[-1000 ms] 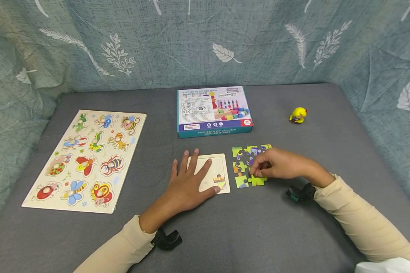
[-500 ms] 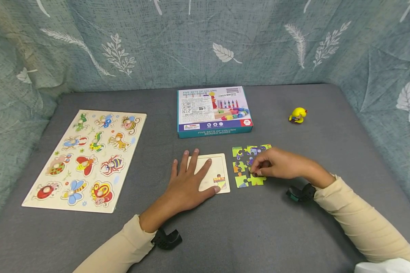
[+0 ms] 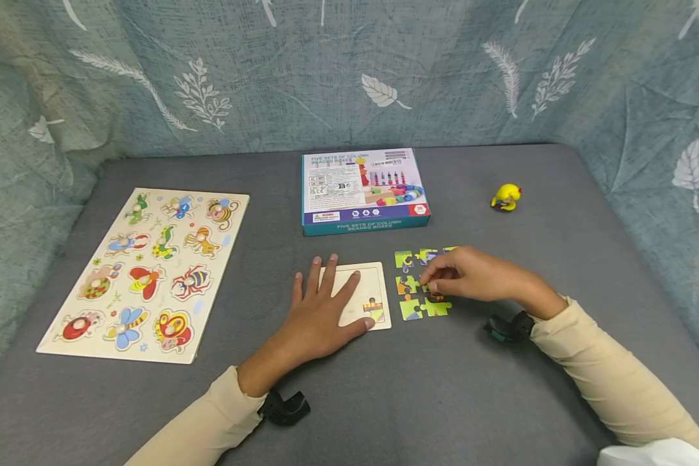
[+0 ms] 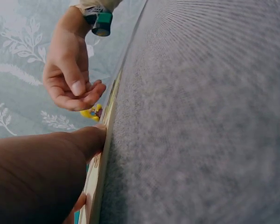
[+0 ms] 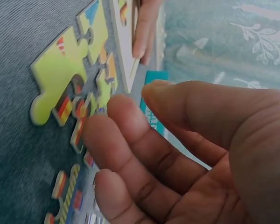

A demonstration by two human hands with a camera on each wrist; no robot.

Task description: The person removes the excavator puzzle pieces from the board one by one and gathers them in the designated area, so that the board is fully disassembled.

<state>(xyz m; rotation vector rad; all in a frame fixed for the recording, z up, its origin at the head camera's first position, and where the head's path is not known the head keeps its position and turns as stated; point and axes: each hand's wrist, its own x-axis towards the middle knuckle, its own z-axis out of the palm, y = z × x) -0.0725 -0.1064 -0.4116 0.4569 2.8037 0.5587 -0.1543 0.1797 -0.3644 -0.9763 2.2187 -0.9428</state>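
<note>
My left hand (image 3: 314,320) lies with spread fingers on a small pale wooden puzzle board (image 3: 373,278). One jigsaw piece (image 3: 374,310) sits in the board's lower right corner, near that thumb. To the board's right, jigsaw pieces (image 3: 410,309) in green, orange and purple lie in loose rows on the grey cloth. Just over them is my right hand (image 3: 480,277), fingers loosely bent and partly covering the pieces. In the right wrist view, thumb and fingertips stand apart with nothing between them, and a green piece (image 5: 56,60) lies flat beyond them.
A teal and white box (image 3: 366,191) of beads lies behind the board. To the left is a large insect peg puzzle (image 3: 145,275). A small yellow toy (image 3: 507,197) stands at the back right, and a patterned curtain (image 3: 303,84) hangs behind the table.
My right hand has shifted slightly up and left from the lower green piece, and more of a reddish-brown detail shows under its fingers. The left hand has stayed in place.
</note>
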